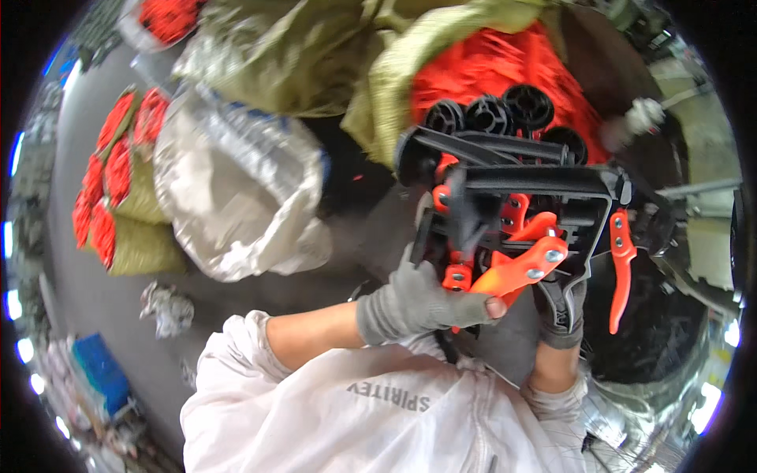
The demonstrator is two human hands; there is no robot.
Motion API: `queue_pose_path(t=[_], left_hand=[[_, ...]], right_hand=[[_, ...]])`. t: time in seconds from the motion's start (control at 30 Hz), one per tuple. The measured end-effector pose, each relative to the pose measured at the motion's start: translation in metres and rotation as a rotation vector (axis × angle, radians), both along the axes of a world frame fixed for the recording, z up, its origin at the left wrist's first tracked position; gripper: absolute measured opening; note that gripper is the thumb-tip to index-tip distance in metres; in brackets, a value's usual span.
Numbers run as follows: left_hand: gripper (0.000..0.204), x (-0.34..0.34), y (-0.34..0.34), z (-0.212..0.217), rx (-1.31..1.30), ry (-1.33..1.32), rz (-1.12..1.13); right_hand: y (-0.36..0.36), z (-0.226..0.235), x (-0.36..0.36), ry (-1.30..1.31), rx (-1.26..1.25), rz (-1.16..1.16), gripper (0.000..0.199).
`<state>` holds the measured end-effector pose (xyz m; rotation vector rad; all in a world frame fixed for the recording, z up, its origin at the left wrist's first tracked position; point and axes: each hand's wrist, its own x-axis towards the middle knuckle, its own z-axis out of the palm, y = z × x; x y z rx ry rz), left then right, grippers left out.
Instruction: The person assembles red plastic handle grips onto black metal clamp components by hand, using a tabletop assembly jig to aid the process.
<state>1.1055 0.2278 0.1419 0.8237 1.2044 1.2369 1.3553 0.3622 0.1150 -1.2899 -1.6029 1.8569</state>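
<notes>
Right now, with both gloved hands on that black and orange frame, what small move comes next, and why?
Probably steady the frame with the right hand while the left hand works the orange lever: the left hand's fingers already touch it, and the right grips the black handle below.

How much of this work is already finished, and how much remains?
Done: bundled orange parts lie stacked on the floor at left. In hand: both gloved hands, left hand and right hand, grip a black-and-orange tool assembly. Left: a sack of loose orange parts stays full.
</notes>
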Motion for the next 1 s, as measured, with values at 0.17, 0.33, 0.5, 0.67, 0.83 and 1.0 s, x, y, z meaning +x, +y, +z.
queue_pose_path(t=[0.17,0.33,0.5,0.67,0.83,1.0], left_hand=[[0.059,-0.089,-0.126,-0.023,0.168,-0.381,0.509],[0.087,-0.163,-0.181,-0.015,0.287,-0.183,0.937],[0.061,-0.303,-0.193,-0.115,0.196,-0.491,0.844],[0.098,-0.426,-0.351,-0.243,-0.846,-0.225,1.158],[0.08,-0.403,-0.298,-0.268,-0.756,0.401,1.009],[0.068,-0.376,-0.273,-0.209,-0.965,0.064,1.248]], right_hand=[[-0.049,0.073,-0.188,0.315,-0.217,0.278,0.039],[-0.1,0.012,-0.345,0.711,0.481,0.627,0.068],[-0.107,-0.024,-0.396,-0.027,0.464,1.034,0.09],[-0.156,-0.019,-0.344,-0.059,0.713,1.321,0.061],[-0.128,-0.072,-0.314,-0.218,0.984,1.275,0.05],[-0.14,-0.067,-0.286,-0.085,1.091,1.062,0.043]])
